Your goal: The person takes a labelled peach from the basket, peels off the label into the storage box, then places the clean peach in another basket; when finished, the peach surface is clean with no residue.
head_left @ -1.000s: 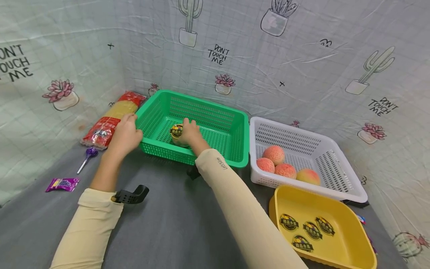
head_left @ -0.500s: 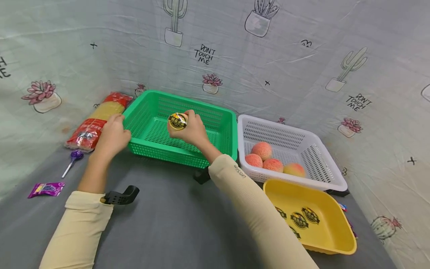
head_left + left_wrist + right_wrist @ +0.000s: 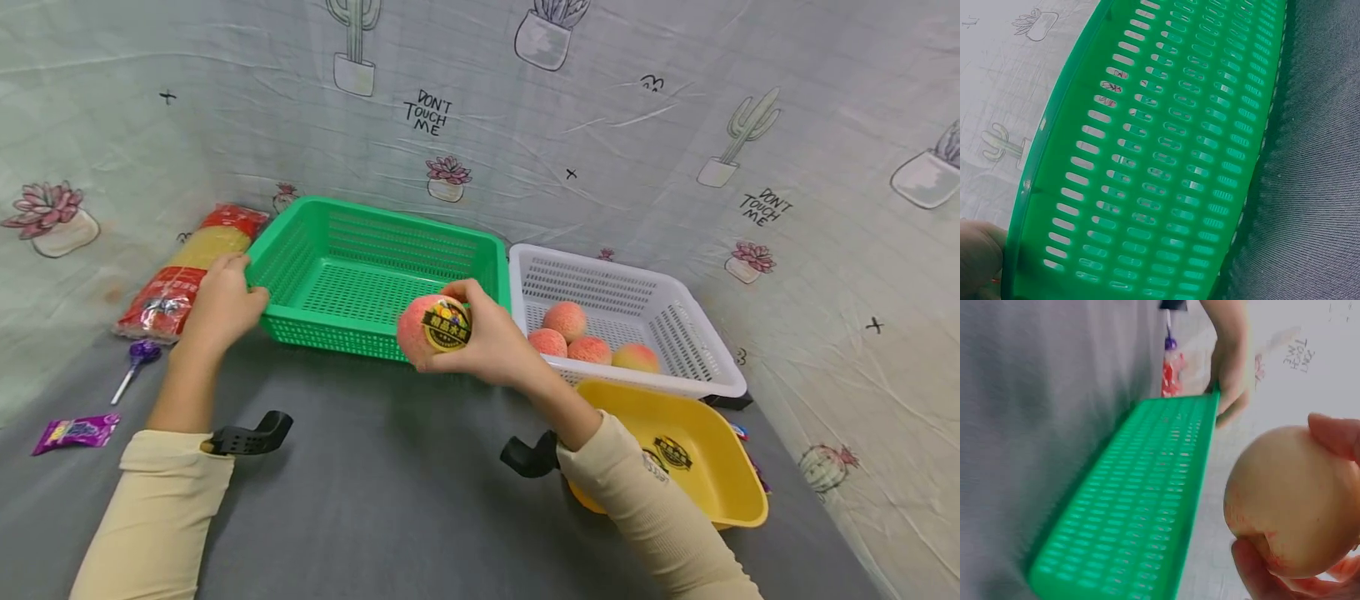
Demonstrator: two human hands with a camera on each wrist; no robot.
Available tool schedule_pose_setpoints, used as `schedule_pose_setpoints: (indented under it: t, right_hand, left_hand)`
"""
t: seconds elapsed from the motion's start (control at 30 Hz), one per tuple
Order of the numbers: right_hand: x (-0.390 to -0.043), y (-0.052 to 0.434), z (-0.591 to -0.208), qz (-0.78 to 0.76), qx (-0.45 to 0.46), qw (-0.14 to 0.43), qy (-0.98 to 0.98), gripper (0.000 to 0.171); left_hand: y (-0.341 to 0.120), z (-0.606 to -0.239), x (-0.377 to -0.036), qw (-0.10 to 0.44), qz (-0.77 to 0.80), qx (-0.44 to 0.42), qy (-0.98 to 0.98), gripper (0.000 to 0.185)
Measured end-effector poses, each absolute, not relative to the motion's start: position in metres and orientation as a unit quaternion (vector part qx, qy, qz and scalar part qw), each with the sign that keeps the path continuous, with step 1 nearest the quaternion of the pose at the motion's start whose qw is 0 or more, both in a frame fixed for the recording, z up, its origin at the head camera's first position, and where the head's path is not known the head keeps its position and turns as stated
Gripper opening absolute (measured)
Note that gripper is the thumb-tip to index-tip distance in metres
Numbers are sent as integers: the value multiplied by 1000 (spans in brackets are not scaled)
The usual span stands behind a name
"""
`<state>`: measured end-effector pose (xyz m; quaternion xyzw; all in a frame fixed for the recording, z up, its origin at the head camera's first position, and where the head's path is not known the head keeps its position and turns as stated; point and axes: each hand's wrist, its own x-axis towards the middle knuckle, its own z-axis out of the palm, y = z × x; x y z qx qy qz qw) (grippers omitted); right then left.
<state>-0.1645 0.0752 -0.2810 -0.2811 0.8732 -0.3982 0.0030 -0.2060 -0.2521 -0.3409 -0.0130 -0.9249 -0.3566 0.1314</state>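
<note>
Since half a second ago, your right hand (image 3: 491, 346) has lifted the stickered peach (image 3: 433, 329) out of the green basket (image 3: 375, 279), past its near rim. Your left hand (image 3: 221, 304) grips its left corner. Next, peel that sticker, likely.

The near grey cloth (image 3: 375, 500) lies open between the two arms. To the right, the yellow tub (image 3: 720, 492) and white basket (image 3: 697, 367) stand close together, apparently touching, with no passage between. The green basket (image 3: 360, 275) blocks the far middle, nearly against the white one. Left, a noodle packet (image 3: 180, 275), lollipop (image 3: 131, 367) and sweet (image 3: 71, 432) lie scattered, with gaps between them.
</note>
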Motion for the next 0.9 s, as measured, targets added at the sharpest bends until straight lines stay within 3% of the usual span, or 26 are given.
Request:
schedule_pose_setpoints:
  t: [0.17,0.3,0.4,0.5,0.57,0.67,0.77,0.83,0.9]
  right_hand:
    - [-135,106,-297,-394,-310,23,865,72]
    - [-115,123,-317,-359,-318,22,877,72]
    - [-104,130,-332,-344,-307,29,887,73]
    - [-98,134,-347,-347,-290,47,891,71]
    - [-96,137,-354,-347,-281,57,893,70]
    - [-96,141,-363,-338,-274,64,898,69]
    - [-97,146,-369,-325,-268,63,905,69]
    - [-98,149,-373,-323,-266,61,906,69]
    - [-98,152,-376,-326,-261,61,907,70]
  left_hand:
    - [-248,-340,-205,168,-343,-7,-924,56]
    - [-233,-334,-203,301,-386,-18,-872,40]
    - [-209,-325,-199,410,-423,-89,-803,26]
    - [-181,-318,-192,425,-420,-221,-770,22]
    - [-161,-318,-185,358,-419,-322,-770,24]
    - [-130,-328,-176,162,-421,-440,-776,26]
    - [-101,-348,-170,-37,-412,-482,-772,46]
    - [-87,-363,-169,-121,-405,-487,-765,61]
    - [-75,-376,-168,-169,-412,-484,-753,68]
